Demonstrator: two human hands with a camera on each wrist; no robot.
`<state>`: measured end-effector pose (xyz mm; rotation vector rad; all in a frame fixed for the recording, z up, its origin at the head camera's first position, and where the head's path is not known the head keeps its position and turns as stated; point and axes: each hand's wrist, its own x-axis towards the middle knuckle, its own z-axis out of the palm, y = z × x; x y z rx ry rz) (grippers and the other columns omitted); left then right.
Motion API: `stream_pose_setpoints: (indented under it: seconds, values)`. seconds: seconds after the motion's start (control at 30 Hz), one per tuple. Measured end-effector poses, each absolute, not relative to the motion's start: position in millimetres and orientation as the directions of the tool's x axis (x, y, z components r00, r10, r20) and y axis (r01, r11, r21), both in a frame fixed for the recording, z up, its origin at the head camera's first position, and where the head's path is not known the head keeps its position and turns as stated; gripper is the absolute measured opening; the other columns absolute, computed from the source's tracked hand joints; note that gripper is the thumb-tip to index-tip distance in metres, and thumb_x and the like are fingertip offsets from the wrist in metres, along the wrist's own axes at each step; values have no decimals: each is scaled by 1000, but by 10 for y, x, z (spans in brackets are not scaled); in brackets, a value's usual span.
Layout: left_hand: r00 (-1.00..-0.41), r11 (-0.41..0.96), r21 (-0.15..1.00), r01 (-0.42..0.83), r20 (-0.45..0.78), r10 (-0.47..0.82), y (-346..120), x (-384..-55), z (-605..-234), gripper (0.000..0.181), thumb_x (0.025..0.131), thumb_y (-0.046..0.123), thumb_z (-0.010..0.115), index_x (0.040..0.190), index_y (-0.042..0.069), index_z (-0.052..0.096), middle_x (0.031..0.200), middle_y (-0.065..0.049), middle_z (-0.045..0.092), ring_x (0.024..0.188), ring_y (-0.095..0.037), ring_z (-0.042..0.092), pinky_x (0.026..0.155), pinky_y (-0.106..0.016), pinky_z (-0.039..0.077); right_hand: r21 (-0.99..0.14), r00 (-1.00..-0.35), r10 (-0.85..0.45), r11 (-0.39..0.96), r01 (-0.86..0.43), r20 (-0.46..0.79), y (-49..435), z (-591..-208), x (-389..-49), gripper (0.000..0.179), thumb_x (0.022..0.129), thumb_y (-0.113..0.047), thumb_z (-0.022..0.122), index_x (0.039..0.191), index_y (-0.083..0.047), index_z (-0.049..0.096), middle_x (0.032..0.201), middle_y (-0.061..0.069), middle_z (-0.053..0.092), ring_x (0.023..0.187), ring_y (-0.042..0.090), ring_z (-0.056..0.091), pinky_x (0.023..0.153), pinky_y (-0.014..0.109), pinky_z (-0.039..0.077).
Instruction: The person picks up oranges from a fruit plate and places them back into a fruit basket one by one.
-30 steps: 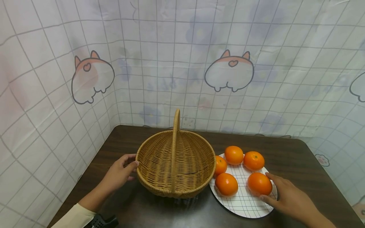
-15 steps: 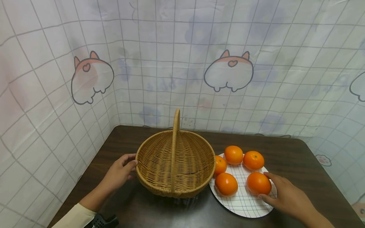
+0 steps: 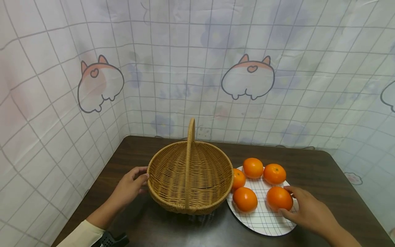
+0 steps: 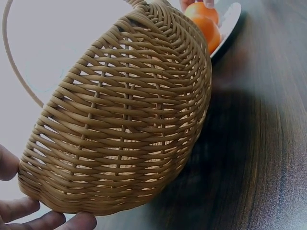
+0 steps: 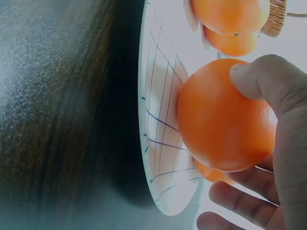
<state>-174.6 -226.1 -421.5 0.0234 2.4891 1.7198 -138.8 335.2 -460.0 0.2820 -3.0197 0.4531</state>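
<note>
dark bench (image 3: pixel 308 164), left hand (image 3: pixel 131 185) pinching the basket (image 3: pixel 172 175); right of it, right hand (image 3: pixel 310 211) curls round an orange (image 3: pixel 277 199), probably firm and slippery, best cupped by its sides.

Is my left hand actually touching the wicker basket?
Touching. In the left wrist view, your left hand meets the wicker basket, thumb and fingers against its edge with no gap.

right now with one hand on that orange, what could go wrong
The orange could slip: it is round and smooth, and the right hand has its thumb and fingers around one side.

It might bump the other oranges sharing the plate and set one rolling.

The basket has a handle arching over its opening, which could get in the way of fruit going in.
</note>
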Motion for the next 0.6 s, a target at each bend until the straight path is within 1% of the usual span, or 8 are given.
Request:
stream_pose_setpoints:
  seconds: [0.1, 0.37, 0.6]
  values:
    - [-993, 355, 933, -53, -87, 80, -2260, -1746, -4217, 51, 109, 29, 51, 149, -1, 43, 146, -26, 48, 122, -39, 60, 90, -48, 58, -291, -981, -166, 938, -188, 97, 3341, -4586, -1391, 87, 75, -62, 84, 133, -3, 58, 130, 26, 61, 108, 44, 63, 75, 65, 55]
    - [-994, 351, 935, -46, -78, 78, -2267, -1759, -4233, 50, 109, 28, 52, 149, -1, 44, 144, -25, 50, 121, -39, 61, 90, -48, 58, -307, -978, -174, 930, -201, 115, 3313, -4475, -1430, 87, 75, -61, 85, 134, -2, 58, 123, 23, 64, 97, 36, 65, 70, 60, 57]
    - [-994, 335, 941, -53, -82, 73, -2265, -1759, -4236, 49, 109, 26, 52, 148, -2, 45, 144, -26, 50, 121, -38, 61, 90, -48, 58, -287, -966, -199, 928, -240, 164, 3268, -4381, -1480, 87, 76, -62, 83, 135, -2, 58, 125, 21, 63, 102, 35, 65, 72, 58, 58]
